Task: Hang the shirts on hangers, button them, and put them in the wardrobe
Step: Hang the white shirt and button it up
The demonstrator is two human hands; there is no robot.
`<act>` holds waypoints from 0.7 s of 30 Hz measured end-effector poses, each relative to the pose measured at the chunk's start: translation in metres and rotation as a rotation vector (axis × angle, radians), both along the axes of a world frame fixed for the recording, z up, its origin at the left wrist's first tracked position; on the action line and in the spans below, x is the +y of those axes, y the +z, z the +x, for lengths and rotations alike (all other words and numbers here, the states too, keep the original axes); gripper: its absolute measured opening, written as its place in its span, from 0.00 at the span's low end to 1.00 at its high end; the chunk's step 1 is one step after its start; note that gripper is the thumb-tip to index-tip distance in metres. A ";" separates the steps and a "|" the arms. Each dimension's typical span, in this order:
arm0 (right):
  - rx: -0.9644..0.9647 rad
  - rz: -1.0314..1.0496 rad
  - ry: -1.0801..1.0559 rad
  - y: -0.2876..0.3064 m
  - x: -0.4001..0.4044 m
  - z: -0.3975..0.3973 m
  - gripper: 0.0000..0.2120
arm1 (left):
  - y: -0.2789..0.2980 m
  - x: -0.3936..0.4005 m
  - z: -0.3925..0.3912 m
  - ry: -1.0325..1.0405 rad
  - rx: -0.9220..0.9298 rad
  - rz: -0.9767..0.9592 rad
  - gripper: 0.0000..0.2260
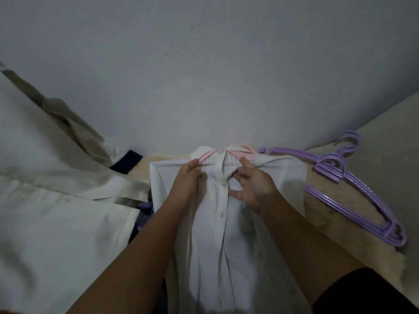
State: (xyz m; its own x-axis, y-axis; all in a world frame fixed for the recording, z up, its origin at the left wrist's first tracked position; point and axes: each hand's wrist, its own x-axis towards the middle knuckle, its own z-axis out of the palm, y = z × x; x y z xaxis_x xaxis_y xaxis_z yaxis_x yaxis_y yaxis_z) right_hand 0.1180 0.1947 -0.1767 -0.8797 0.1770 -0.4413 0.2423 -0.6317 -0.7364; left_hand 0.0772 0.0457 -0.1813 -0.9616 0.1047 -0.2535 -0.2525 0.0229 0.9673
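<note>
A white button-up shirt [217,234] lies lengthwise in front of me on a beige surface, collar toward the wall, with a pink hanger [209,155] inside its shoulders. Its placket shows three buttons down the middle. My left hand [187,180] pinches the fabric and the pink hanger arm left of the collar. On the other side of the placket, my right hand [250,183] grips the fabric by the second button, thumb under the cloth.
Purple hangers [353,189] lie stacked at the right on the beige surface [328,209]. A cream shirt [56,200] is spread at the left, with another purple hanger [142,214] and dark fabric [125,160] partly under it. A grey wall [204,75] stands behind.
</note>
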 end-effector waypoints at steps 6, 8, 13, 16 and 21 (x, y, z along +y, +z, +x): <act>0.159 0.127 0.006 -0.025 0.003 0.028 0.29 | -0.010 0.001 0.033 0.015 0.042 -0.072 0.10; 0.211 0.098 0.000 -0.037 0.003 0.043 0.41 | -0.013 0.000 0.053 0.032 0.122 -0.131 0.10; 0.092 0.592 -0.219 -0.039 -0.003 0.089 0.29 | -0.026 0.001 0.105 0.047 0.452 -0.419 0.10; -0.008 0.857 -0.223 -0.043 -0.006 0.114 0.29 | -0.037 0.008 0.133 -0.121 0.436 -0.491 0.14; -0.172 1.074 -0.153 -0.053 -0.009 0.134 0.32 | -0.052 0.008 0.143 -0.203 0.381 -0.626 0.20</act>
State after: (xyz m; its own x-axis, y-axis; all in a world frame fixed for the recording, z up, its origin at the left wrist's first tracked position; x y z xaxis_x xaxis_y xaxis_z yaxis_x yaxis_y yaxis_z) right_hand 0.2523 0.1854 -0.2294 -0.7572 0.6445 -0.1067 0.3684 0.2865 -0.8844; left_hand 0.2198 0.0539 -0.2330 -0.9719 0.2344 0.0215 0.1636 0.6069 0.7778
